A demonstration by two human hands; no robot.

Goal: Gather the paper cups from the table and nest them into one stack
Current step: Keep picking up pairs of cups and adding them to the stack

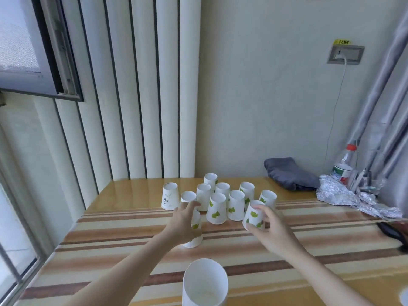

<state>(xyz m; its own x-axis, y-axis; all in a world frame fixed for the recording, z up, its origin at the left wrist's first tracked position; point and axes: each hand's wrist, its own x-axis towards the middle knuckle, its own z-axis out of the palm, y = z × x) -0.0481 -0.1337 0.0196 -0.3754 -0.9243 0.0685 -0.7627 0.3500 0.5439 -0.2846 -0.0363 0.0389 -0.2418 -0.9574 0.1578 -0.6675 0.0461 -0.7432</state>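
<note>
Several white paper cups with green leaf prints stand upside down in a cluster [223, 195] at the middle of the striped table [114, 250]. My left hand [183, 224] grips a short stack of upside-down cups [194, 237] at the cluster's left front. My right hand [272, 228] is closed around one upside-down cup [254, 215] at the right front, tilting it slightly. One cup [170, 196] with a dark print stands at the far left. An upright empty cup [204, 283] stands close to me at the table's near edge.
A folded grey cloth [287, 175] lies at the back right, with crumpled foil [353, 197] and a plastic bottle [344, 166] beside it. A dark object [393, 230] sits at the right edge. A window frame runs along the left.
</note>
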